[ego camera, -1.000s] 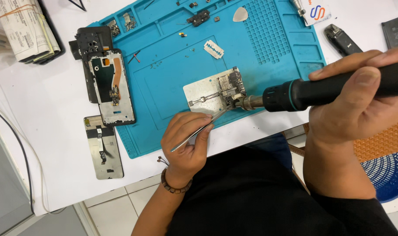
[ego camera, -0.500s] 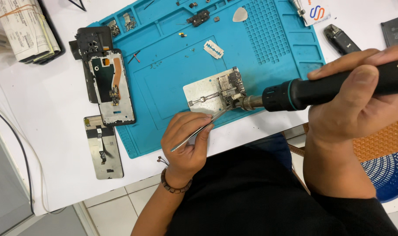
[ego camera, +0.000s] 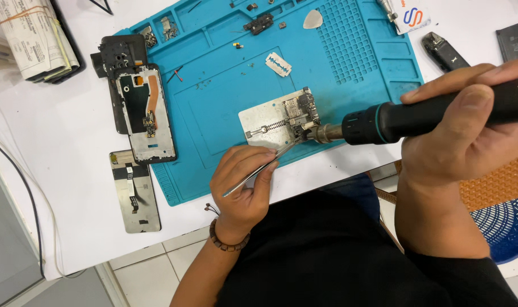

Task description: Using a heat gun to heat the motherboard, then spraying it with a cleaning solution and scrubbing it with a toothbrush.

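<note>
Pinched between thumb and forefinger, the tweezers (ego camera: 258, 172) sit in the left hand (ego camera: 242, 187) like a pen, tips reaching up and right to the small circuit board (ego camera: 302, 113). The right hand (ego camera: 469, 142) is wrapped fully around the black handle of the hot-air tool (ego camera: 395, 120), thumb on top, with the metal nozzle level and its mouth just beside the near right corner of the board. The board is clamped on a silver metal holder (ego camera: 267, 122) with a spring bar, which rests near the middle of the blue work mat (ego camera: 225, 102), toward the near edge of the white table (ego camera: 60, 170). The board appears thin, light and stiff, and its small parts are judged fragile; it is best taken by its bare edges, or left in the clamp and moved by the holder plate. The holder looks heavier and rigid, and the metal near the nozzle is probably hot. The tweezers are slim, springy and smooth, so a grip low on the shaft gives the steadiest tip. To the left of the holder, a phone frame (ego camera: 145, 113) lies open across the mat's left edge, with a flat back panel (ego camera: 135, 190) nearer. A razor blade (ego camera: 278, 64) and a white pick (ego camera: 312, 20) lie on the far part of the mat.
</note>
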